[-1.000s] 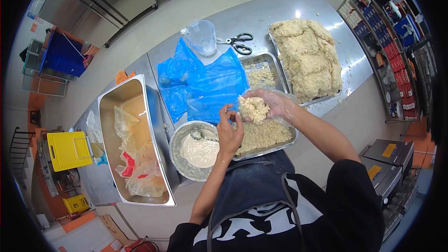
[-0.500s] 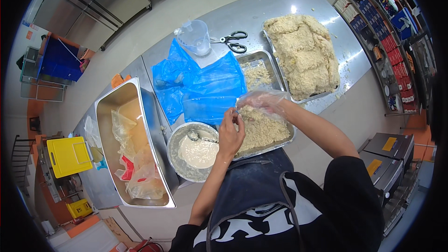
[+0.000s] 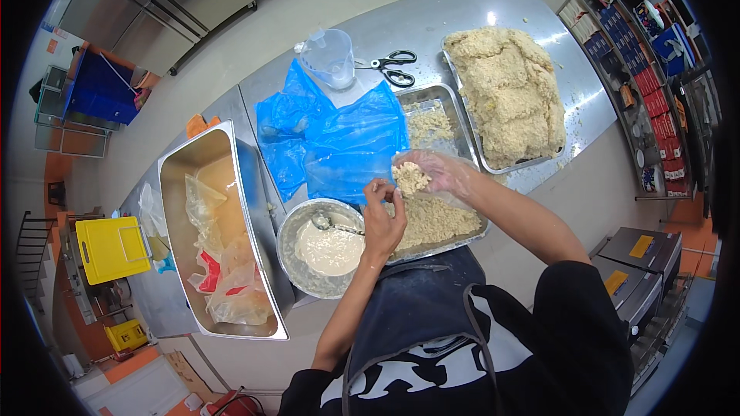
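My right hand (image 3: 445,172), in a clear plastic glove, is turned up and cups a clump of pale breadcrumbs (image 3: 411,177). It is above a metal tray (image 3: 487,225) spread with more crumbs. Bare, my left hand (image 3: 383,219) is close beside it, thumb and fingers bent into a pinch near the edge of a blue plastic bag (image 3: 347,146). What those fingers hold, if anything, is hidden. Left of that hand, a metal bowl (image 3: 291,271) contains thick whitish batter, with a metal spoon (image 3: 324,222) resting in it.
A crumb-covered heap (image 3: 505,96) fills a tray at the far right. Another tray (image 3: 455,108) with few crumbs lies beside it. Black-handled scissors (image 3: 397,69) and a clear jug (image 3: 327,62) stand behind the bag. At left, a deep steel pan (image 3: 239,185) holds crumpled plastic bags.
My right hand has lifted and turned over, bringing a clump of breadcrumbs into sight in its palm. My left hand stays nearly in place. The view has shifted slightly.
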